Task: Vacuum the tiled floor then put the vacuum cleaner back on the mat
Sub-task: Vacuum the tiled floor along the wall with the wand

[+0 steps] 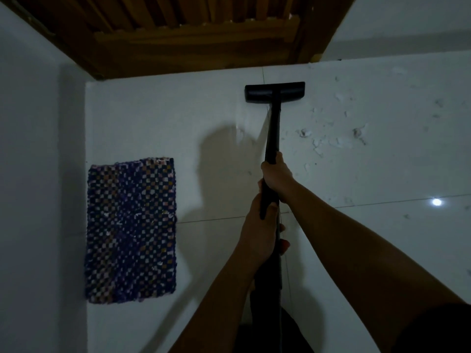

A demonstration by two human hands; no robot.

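Observation:
I hold a black vacuum cleaner whose wand (273,133) runs forward from my hands. Its flat floor head (274,92) rests on the white tiled floor (382,179), close to the wooden door. My right hand (276,177) grips the wand higher up, and my left hand (257,230) grips it just behind, nearer my body. Below my hands the vacuum's dark body is mostly hidden by my arms. To the left, a blue and purple checkered mat (131,230) lies flat on the floor beside the wall, with nothing on it.
A brown slatted wooden door (193,34) and its frame close off the far edge of the floor. A white wall (38,174) runs along the left, behind the mat. Scattered white scraps (328,142) lie on the tiles to the right of the wand.

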